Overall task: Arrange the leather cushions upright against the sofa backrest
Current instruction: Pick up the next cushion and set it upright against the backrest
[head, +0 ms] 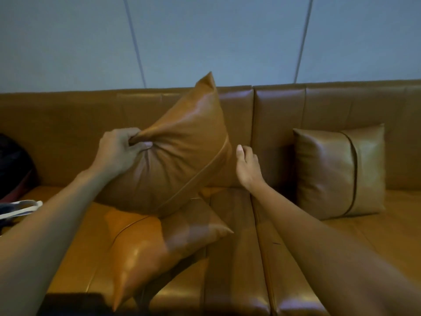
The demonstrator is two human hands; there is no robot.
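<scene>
L hand (118,149) fingers pinch raised cushion (177,153) corner for turning upright; R hand (247,166) open, empty, near backrest (280,115).

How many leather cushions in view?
3: one held cushion gripped by the left hand, one flat cushion on the seat below, one upright cushion against the backrest.

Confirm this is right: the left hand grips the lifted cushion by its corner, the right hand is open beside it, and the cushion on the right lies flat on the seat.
One thing is wrong. In the head view the right-side cushion stands upright against the backrest, not flat. The rest holds: the left hand grips the lifted cushion by its corner, and the right hand is open beside it.
</scene>
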